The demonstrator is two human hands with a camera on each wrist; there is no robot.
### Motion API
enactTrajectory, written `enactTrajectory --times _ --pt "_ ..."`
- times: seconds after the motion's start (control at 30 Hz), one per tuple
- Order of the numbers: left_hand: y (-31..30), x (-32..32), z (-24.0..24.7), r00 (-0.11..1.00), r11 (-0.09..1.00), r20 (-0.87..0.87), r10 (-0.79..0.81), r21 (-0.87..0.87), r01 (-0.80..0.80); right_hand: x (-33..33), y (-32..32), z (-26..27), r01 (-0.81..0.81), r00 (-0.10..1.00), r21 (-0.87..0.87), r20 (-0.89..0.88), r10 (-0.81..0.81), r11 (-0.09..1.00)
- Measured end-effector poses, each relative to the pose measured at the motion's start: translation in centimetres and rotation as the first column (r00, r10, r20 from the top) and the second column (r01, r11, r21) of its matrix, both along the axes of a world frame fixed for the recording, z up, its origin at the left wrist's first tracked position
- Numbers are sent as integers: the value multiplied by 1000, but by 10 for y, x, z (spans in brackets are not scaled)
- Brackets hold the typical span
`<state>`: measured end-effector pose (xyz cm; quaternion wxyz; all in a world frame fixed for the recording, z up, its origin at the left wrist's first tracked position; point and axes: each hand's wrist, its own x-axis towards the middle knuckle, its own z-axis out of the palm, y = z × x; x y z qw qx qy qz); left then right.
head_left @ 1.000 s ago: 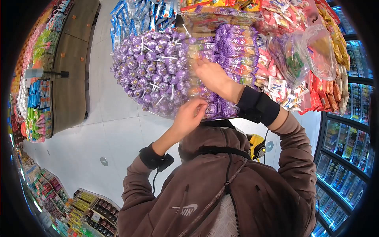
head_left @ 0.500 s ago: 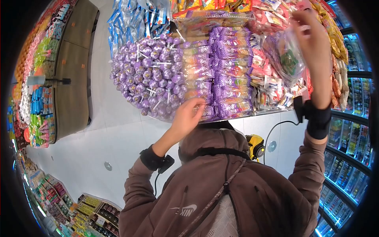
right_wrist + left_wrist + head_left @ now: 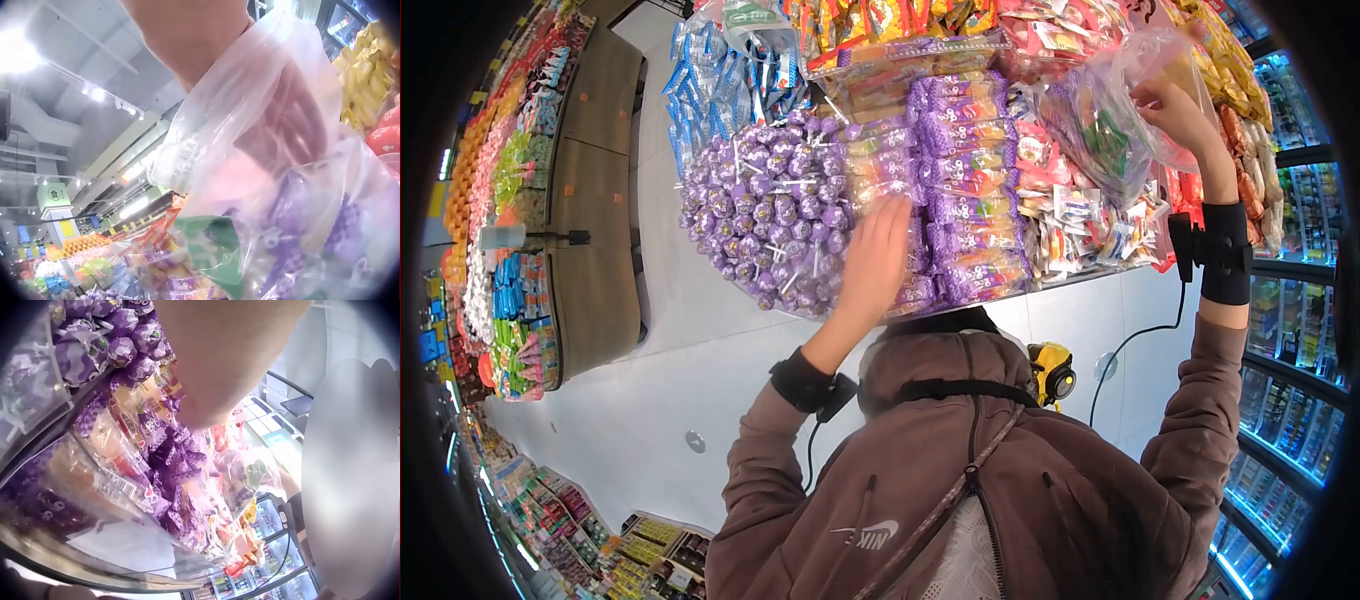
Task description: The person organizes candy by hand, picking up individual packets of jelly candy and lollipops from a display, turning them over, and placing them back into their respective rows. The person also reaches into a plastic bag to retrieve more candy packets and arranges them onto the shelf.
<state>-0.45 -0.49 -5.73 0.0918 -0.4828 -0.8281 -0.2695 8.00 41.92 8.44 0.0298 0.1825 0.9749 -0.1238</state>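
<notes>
My left hand (image 3: 878, 258) lies over a column of purple-and-clear snack packets (image 3: 885, 150), its fingers long and fairly straight. Beside it is a mound of purple lollipops (image 3: 765, 215). In the left wrist view, part of that hand (image 3: 215, 369) looms over the packets (image 3: 125, 456). Off to the right, my right hand (image 3: 1172, 115) reaches into the mouth of a clear plastic bag (image 3: 1105, 135). From the right wrist, thin plastic (image 3: 225, 119) covers the fingers, and purple packets (image 3: 287, 231) show inside the bag. Whether those blurred fingers grip anything, I cannot tell.
A second packet column (image 3: 970, 200) stands right of the left hand. Pink and white sweets (image 3: 1080, 225) lie beneath the bag. Blue packets (image 3: 710, 90) sit at the back left, and yellow-orange packets (image 3: 880, 25) behind a clear divider (image 3: 910, 52). Drink coolers (image 3: 1300, 300) line the right.
My right hand has left the packet column and swung right to the plastic bag. The left hand has slid forward onto the packets, its fingers straighter than before.
</notes>
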Motion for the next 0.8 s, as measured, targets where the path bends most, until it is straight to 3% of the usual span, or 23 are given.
enactTrajectory --times 0.13,0.23,0.33,0.43,0.53,0.63,0.73,0.8 --pt "20 -17 -12 994 997 -90 65 -30 -68 -5 -9 3 -34 999 18 -24 34 999" --pt "22 -22 -12 999 992 -28 46 -120 -49 -7 -5 -1 -75 995 23 -62 76 997" --pt "18 -25 -13 996 988 -80 33 -149 -44 -9 -6 -2 -57 997 2 -53 57 998" --pt "15 -26 -14 996 996 -77 34 -78 -40 -10 -8 -1 -46 999 -2 -23 46 999" --pt "15 -25 -14 991 991 -125 37 -122 -52 -10 2 -10 -79 995 35 -57 81 996" --pt "11 -18 -5 988 997 -155 -26 -76 15 -14 10 -21 -90 996 -75 -34 87 993" --pt "1 -9 -4 981 959 -26 -191 -217 181 -16 5 -26 -100 995 -140 -12 99 985" --pt "0 -8 -10 974 945 -54 -220 -260 198 -16 -12 -18 -112 993 -79 28 114 991"
